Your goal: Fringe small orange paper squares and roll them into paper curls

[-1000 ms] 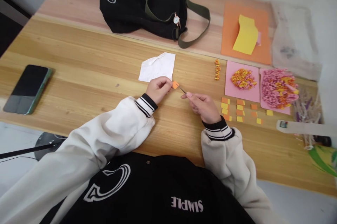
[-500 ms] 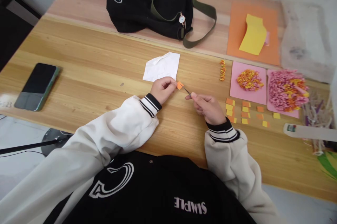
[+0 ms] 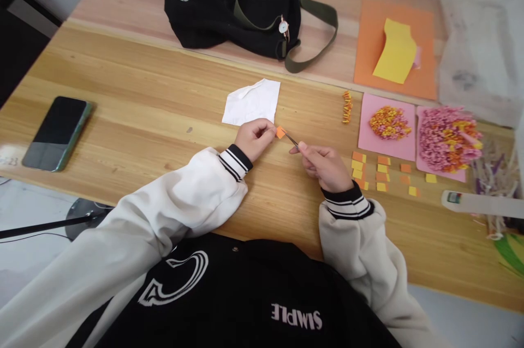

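My left hand pinches a small orange paper square just above the wooden table. My right hand is closed on a thin dark stick whose tip meets the square's edge. Both hands hover close together near the table's middle, in front of a crumpled white paper. To the right of my right hand lie several small orange and yellow paper squares.
A black bag with a green strap lies at the back. A phone rests at the left. On the right are pink sheets with rolled paper pieces, an orange sheet under yellow paper, a glue bottle and a plastic bag.
The stick's tip has closed onto the orange square's edge; the hands stay almost in place. The camera view has shifted slightly.
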The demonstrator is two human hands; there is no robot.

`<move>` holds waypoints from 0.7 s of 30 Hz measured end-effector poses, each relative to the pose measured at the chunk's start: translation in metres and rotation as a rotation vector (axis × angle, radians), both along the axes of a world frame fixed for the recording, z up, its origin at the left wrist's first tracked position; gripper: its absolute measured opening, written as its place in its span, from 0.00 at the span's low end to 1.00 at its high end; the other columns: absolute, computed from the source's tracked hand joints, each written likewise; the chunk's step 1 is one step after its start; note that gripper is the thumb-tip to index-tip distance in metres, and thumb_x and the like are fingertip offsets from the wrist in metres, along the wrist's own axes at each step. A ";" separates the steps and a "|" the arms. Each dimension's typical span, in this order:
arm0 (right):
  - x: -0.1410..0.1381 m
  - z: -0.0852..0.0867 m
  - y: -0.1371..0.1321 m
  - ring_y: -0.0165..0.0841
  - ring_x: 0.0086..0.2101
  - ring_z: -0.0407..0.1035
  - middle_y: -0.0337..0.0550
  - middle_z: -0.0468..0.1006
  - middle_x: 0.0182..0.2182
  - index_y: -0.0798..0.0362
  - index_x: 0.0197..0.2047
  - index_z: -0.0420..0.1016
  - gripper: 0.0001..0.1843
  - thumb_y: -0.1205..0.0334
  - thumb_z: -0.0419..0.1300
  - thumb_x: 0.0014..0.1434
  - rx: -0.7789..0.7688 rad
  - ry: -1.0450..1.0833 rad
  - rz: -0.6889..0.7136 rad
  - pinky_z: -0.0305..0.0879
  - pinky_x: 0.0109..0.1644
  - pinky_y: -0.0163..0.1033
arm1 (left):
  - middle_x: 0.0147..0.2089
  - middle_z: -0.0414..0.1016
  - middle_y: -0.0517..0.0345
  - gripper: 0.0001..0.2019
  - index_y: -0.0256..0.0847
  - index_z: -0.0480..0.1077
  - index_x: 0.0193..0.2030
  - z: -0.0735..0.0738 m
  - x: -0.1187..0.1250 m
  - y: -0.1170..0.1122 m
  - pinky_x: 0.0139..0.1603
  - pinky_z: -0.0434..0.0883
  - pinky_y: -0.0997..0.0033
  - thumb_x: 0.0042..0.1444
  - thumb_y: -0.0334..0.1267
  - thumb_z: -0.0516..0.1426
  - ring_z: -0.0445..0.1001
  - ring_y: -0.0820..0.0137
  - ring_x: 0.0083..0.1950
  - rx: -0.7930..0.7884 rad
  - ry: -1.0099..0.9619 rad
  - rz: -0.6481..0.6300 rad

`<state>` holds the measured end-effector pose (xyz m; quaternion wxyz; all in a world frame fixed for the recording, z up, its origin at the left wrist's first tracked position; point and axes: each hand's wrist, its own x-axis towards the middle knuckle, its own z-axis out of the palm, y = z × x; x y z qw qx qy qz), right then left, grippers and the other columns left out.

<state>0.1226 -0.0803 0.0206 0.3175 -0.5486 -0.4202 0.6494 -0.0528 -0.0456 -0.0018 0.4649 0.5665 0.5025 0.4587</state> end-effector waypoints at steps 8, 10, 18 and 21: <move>-0.001 0.001 0.000 0.19 0.17 0.39 0.29 0.48 0.14 0.59 0.29 0.76 0.28 0.38 0.63 0.44 -0.005 -0.011 -0.001 0.31 0.21 0.34 | 0.18 0.63 0.65 0.08 0.38 0.66 0.20 0.000 0.001 0.000 0.27 0.59 0.75 0.48 0.30 0.53 0.60 0.77 0.22 -0.017 -0.004 0.006; -0.001 0.002 0.001 0.19 0.16 0.39 0.29 0.48 0.14 0.59 0.29 0.76 0.28 0.38 0.63 0.44 -0.003 -0.013 -0.001 0.31 0.21 0.34 | 0.18 0.63 0.65 0.08 0.38 0.66 0.20 0.001 0.001 0.000 0.27 0.59 0.75 0.48 0.30 0.53 0.60 0.77 0.22 -0.023 -0.006 0.004; 0.000 0.000 0.000 0.19 0.17 0.39 0.29 0.48 0.14 0.59 0.29 0.76 0.28 0.38 0.63 0.44 0.015 -0.026 -0.007 0.32 0.21 0.34 | 0.19 0.63 0.64 0.09 0.37 0.66 0.20 0.001 0.001 -0.001 0.28 0.60 0.74 0.49 0.28 0.53 0.61 0.76 0.23 -0.027 -0.012 0.004; 0.001 -0.001 0.000 0.19 0.17 0.39 0.29 0.48 0.14 0.59 0.29 0.76 0.27 0.38 0.63 0.45 0.019 -0.020 -0.007 0.32 0.21 0.34 | 0.18 0.63 0.64 0.09 0.37 0.66 0.20 0.001 0.001 -0.001 0.28 0.59 0.74 0.49 0.28 0.53 0.61 0.76 0.23 -0.028 -0.014 0.007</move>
